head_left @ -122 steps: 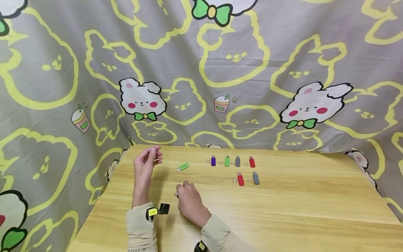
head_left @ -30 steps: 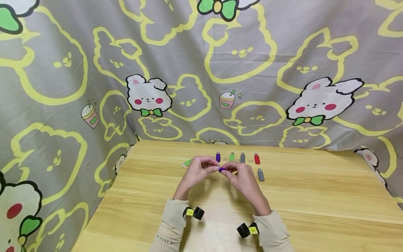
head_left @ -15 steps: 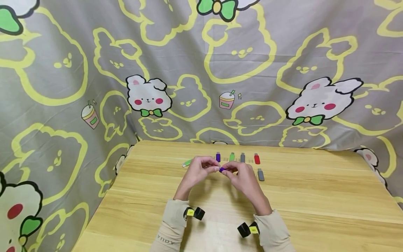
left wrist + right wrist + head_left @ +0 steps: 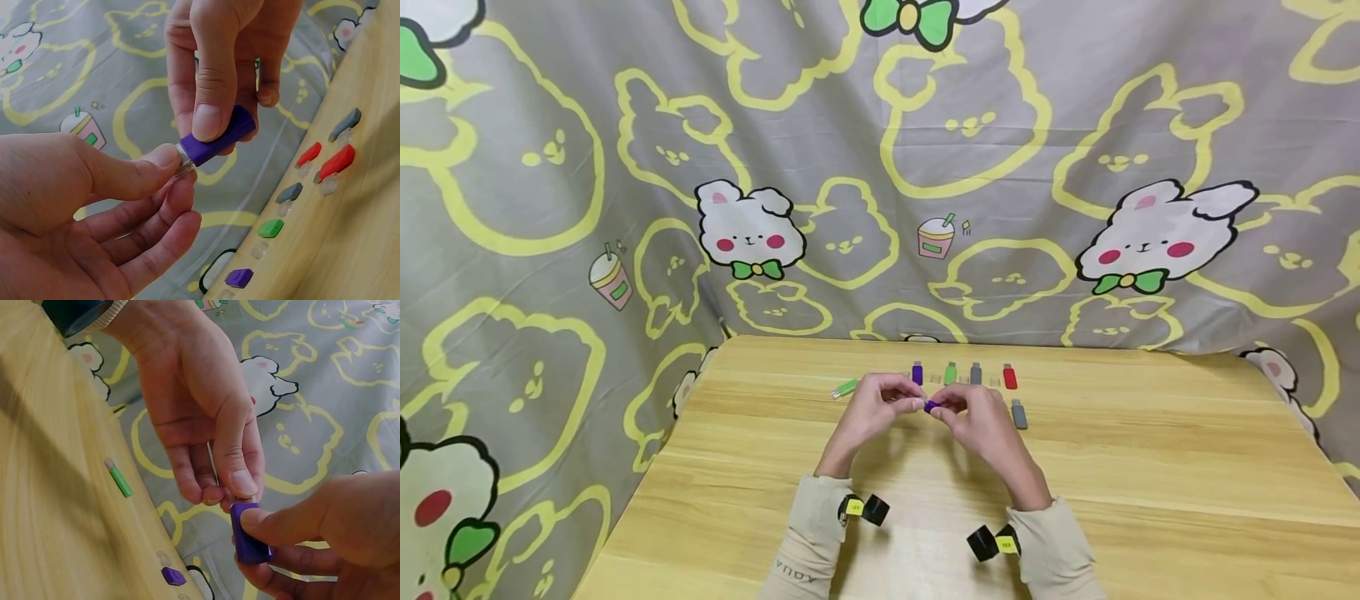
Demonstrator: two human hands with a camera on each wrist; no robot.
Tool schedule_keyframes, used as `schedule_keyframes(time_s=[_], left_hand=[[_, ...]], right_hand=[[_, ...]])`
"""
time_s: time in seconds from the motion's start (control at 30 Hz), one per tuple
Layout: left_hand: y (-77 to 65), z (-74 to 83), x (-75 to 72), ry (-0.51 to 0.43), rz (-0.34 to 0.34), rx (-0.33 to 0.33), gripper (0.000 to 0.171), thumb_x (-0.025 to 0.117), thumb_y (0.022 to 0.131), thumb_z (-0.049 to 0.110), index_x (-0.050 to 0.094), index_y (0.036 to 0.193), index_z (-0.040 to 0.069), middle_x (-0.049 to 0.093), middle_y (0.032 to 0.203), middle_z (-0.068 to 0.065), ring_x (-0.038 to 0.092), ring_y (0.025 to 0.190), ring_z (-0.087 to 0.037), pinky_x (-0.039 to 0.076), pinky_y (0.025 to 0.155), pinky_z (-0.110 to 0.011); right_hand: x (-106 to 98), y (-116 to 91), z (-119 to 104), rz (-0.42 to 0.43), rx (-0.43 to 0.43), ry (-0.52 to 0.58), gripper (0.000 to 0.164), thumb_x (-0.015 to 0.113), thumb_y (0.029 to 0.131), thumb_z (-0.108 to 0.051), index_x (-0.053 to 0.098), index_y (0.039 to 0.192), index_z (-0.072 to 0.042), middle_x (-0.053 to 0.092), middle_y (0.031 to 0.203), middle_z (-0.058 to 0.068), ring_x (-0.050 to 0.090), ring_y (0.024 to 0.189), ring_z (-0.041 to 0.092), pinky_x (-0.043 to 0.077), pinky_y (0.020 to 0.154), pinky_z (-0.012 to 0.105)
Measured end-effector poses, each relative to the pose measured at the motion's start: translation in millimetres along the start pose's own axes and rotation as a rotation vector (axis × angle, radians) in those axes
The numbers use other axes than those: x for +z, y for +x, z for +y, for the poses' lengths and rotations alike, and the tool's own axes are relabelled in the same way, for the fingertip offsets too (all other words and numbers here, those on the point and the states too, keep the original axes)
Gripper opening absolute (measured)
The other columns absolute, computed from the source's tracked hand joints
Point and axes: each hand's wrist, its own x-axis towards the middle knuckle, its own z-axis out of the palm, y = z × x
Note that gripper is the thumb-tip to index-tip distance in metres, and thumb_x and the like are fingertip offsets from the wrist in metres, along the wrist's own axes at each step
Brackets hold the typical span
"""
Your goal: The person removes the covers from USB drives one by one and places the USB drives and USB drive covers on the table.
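Observation:
Both hands meet above the table around a purple USB stick [image 4: 932, 406]. My right hand [image 4: 981, 419] pinches its purple body between thumb and fingers. My left hand [image 4: 872, 408] pinches the clear cap [image 4: 185, 166] at the connector end, thumb on top. In the left wrist view the cap sits against the purple body; how far it is on cannot be told. Behind the hands lie another purple USB stick [image 4: 917, 373], a green one [image 4: 951, 372], a grey one [image 4: 976, 373] and a red one [image 4: 1010, 377]. Clear caps lie beside them.
Nearer stand a second grey USB stick [image 4: 1018, 414] and a second red one [image 4: 335, 162], which the right hand hides from the head view. A loose green USB stick [image 4: 846, 387] lies left of the row. A patterned curtain [image 4: 850, 317] hangs behind the wooden table [image 4: 1150, 467].
About four seconds ago the hands were apart at the left, the right one low with a small thing. They have since met farther right around the purple stick. Over the last second they barely move.

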Motion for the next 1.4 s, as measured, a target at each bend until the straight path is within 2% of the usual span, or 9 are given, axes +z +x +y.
schedule_keyframes(time_s=[0.17,0.33,0.4,0.53,0.7,0.93,1.13,1.33,1.4], left_hand=[[-1.4,-0.5,-3.5,-0.001,-0.001,-0.022,0.01,0.077,0.09,0.004,0.078,0.1,0.002,0.075,0.094,-0.008,0.066,0.078,-0.011,0.058,0.074,-0.029],[-6.7,-2.1,-20.5,-0.038,0.169,-0.043,0.008,0.075,0.09,-0.002,0.076,0.097,0.0,0.075,0.09,-0.009,0.067,0.076,-0.015,0.059,0.077,-0.047],[-7.6,-3.1,-26.4,-0.05,0.211,-0.035,0.007,0.075,0.089,-0.005,0.076,0.095,-0.001,0.074,0.087,-0.011,0.067,0.074,-0.017,0.059,0.076,-0.051],[-6.7,-4.4,-29.6,-0.062,0.173,-0.024,0.006,0.075,0.09,-0.003,0.076,0.096,0.0,0.075,0.089,-0.012,0.068,0.075,-0.017,0.06,0.076,-0.047],[-6.2,-5.7,-27.0,-0.063,0.155,-0.031,0.006,0.075,0.09,-0.003,0.077,0.094,0.0,0.074,0.088,-0.011,0.067,0.074,-0.017,0.059,0.071,-0.034],[-7.1,-7.1,-25.8,-0.058,0.161,-0.036,0.006,0.076,0.09,-0.002,0.077,0.095,-0.002,0.074,0.089,-0.017,0.068,0.077,-0.029,0.054,0.067,-0.024],[-4.8,-7.7,-25.8,-0.041,0.148,-0.059,0.007,0.074,0.091,-0.005,0.075,0.097,-0.007,0.073,0.091,-0.023,0.067,0.079,-0.036,0.052,0.066,-0.023],[-8.9,16.9,-26.8,-0.043,0.102,-0.043,0.007,0.071,0.091,-0.008,0.072,0.097,-0.012,0.071,0.09,-0.027,0.067,0.079,-0.04,0.053,0.066,-0.023],[-8.1,14.7,-25.6,-0.047,0.103,-0.039,0.007,0.073,0.091,-0.006,0.073,0.096,-0.009,0.072,0.089,-0.023,0.068,0.078,-0.036,0.055,0.068,-0.025]], right_hand=[[-4,0,0,-0.027,0.009,-0.017,0.005,0.079,0.09,-0.005,0.077,0.094,-0.005,0.075,0.086,-0.001,0.07,0.083,0.019,0.056,0.068,0.034],[-17,-3,8,-0.026,0.081,-0.048,0.006,0.079,0.087,0.0,0.076,0.089,-0.004,0.074,0.083,0.002,0.068,0.075,0.017,0.056,0.066,0.033],[-22,-4,11,-0.018,0.104,-0.039,0.006,0.079,0.088,0.0,0.076,0.089,-0.004,0.074,0.083,0.002,0.067,0.075,0.017,0.054,0.064,0.033],[-28,-3,16,-0.019,0.085,0.009,0.008,0.076,0.091,-0.001,0.076,0.098,-0.003,0.074,0.088,0.005,0.068,0.079,0.021,0.052,0.06,0.03],[-26,-2,20,-0.003,0.058,0.052,0.02,0.069,0.096,0.0,0.073,0.114,-0.004,0.071,0.093,0.008,0.067,0.084,0.025,0.053,0.058,0.027],[-24,0,24,0.035,0.108,0.122,0.016,0.071,0.093,0.003,0.066,0.107,-0.002,0.07,0.096,0.012,0.07,0.085,0.024,0.059,0.075,0.033],[-23,1,26,0.045,0.125,0.143,0.016,0.072,0.093,0.002,0.065,0.106,-0.001,0.071,0.096,0.013,0.072,0.085,0.026,0.06,0.074,0.036],[-20,3,31,0.078,0.107,0.156,0.023,0.072,0.093,0.001,0.068,0.116,-0.002,0.073,0.096,0.014,0.073,0.086,0.03,0.061,0.073,0.038],[-18,3,34,0.087,0.106,0.168,0.023,0.073,0.093,0.002,0.069,0.115,-0.002,0.072,0.096,0.013,0.073,0.085,0.03,0.061,0.072,0.036]])
